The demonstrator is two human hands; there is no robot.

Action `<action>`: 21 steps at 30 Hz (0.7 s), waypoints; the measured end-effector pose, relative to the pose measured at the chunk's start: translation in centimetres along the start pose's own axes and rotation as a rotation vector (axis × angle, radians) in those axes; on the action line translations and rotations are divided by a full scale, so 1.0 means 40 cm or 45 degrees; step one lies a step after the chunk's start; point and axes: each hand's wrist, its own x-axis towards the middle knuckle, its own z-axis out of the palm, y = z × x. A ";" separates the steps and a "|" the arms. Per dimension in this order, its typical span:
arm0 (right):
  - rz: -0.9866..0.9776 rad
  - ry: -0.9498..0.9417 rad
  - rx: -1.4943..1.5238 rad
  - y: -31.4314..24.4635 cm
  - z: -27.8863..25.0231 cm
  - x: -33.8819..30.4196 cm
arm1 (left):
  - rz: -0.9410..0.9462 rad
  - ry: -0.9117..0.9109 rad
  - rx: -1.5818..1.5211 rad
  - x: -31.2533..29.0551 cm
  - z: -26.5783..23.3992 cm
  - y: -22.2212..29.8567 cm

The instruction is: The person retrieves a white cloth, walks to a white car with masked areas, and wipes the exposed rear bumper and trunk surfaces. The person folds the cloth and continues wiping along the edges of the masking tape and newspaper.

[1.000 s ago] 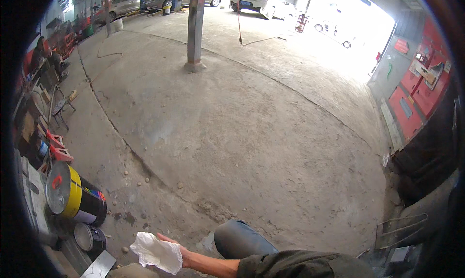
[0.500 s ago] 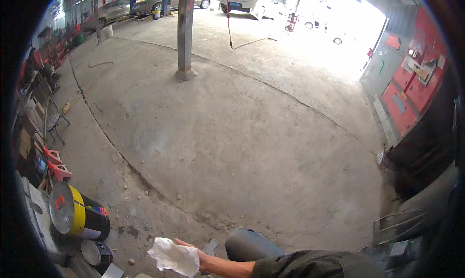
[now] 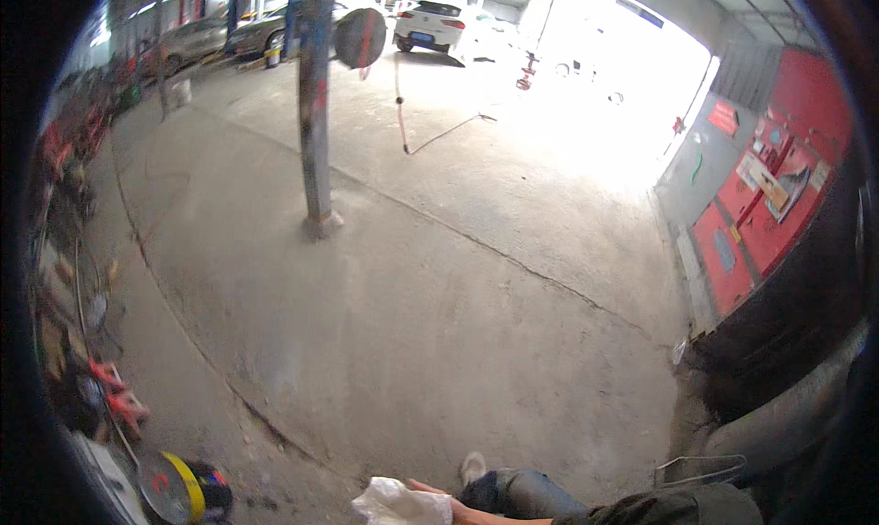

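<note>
At the lower edge my right hand (image 3: 465,515) reaches in from the right on a dark sleeve (image 3: 687,508). It is closed on a crumpled white cloth (image 3: 401,504), which hides most of the fingers; one finger shows along its top. Beside the hand is my leg in blue-grey trousers (image 3: 536,494), with a light shoe (image 3: 472,468) beyond it. My left hand is out of view. To the left of the cloth stands a black can with a yellow band (image 3: 209,496).
A steel post (image 3: 315,113) rises from the concrete floor (image 3: 439,324), with a round reel (image 3: 360,38) beside it. A cable (image 3: 403,127) hangs to the floor. Red stands (image 3: 125,408) and clutter line the left; a red cabinet (image 3: 732,278) stands right. Cars (image 3: 430,23) are parked behind.
The view has tilted upward, so the floor and post sit lower. My right hand and the cloth appear farther right and lower. The shoe has come into sight; the small can has left it.
</note>
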 end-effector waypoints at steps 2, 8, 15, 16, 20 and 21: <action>-0.144 0.015 -0.003 -0.131 0.146 0.020 | 0.040 -0.076 -0.051 0.082 -0.077 0.285; -0.082 -0.270 -0.002 -0.750 0.489 -0.006 | 0.155 -0.467 -0.249 0.239 -0.079 1.012; -0.615 -0.288 -0.339 -1.417 1.030 -0.075 | 0.709 -0.041 -0.577 0.548 -0.461 2.059; -0.708 -0.116 -0.427 -1.475 1.109 -0.048 | 0.915 -0.122 -0.607 0.615 -0.541 2.192; -0.890 -0.108 -0.507 -1.771 1.309 0.018 | 1.292 0.194 -0.643 0.806 -0.659 2.744; -0.895 -0.159 -0.527 -1.860 1.336 0.039 | 1.319 0.194 -0.626 0.871 -0.657 2.850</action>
